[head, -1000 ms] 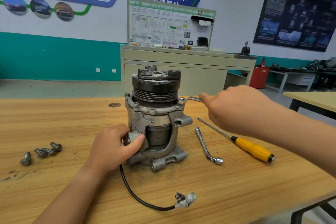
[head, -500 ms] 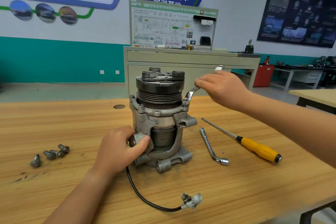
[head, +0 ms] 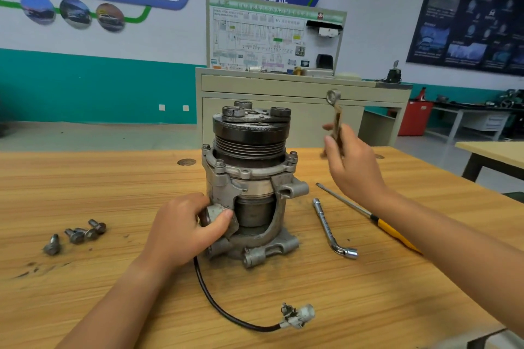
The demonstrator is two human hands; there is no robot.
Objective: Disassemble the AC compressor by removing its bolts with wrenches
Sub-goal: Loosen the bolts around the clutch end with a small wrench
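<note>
right hand (head: 354, 167) holds the wrench (head: 336, 115) up, clear of the bolt (head: 292, 158); left hand (head: 181, 232) grips the compressor (head: 249, 139). seated crooked, the wrench may slip.

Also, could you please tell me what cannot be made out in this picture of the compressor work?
Head view:
screwdriver: the right forearm covers the end of its yellow handle.
wrench: its lower end is hidden in the right hand, whose fingers are blurred.
compressor: its far side and any bolts there are hidden by its own body.
dark poster: text too small to read.
</note>
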